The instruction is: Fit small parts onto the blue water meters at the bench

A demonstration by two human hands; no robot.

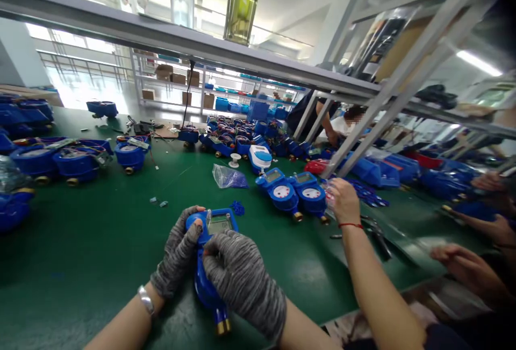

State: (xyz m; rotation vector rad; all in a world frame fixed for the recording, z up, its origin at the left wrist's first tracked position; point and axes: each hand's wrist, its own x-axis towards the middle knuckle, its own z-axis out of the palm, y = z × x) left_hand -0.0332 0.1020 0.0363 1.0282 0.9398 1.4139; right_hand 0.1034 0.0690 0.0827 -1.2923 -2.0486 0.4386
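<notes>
A blue water meter [206, 285] with a grey display and a brass end lies in front of me on the green table. My left hand [177, 253], in a grey fingerless glove, grips its upper left side, with the thumb on the blue case beside the display. My right hand [245, 275], gloved alike, is closed in a pinch at the meter's middle, just below the display. What the right fingertips pinch is hidden. Small blue pieces [237, 208] lie just beyond the meter.
Two finished-looking meters [282, 191] stand ahead to the right, near a co-worker's hand [342, 199]. A clear bag [229, 176] and white spool [234, 160] lie farther back. Many meters with wires [80, 159] fill the left. Pliers [379, 237] lie right. A shelf [161, 30] crosses overhead.
</notes>
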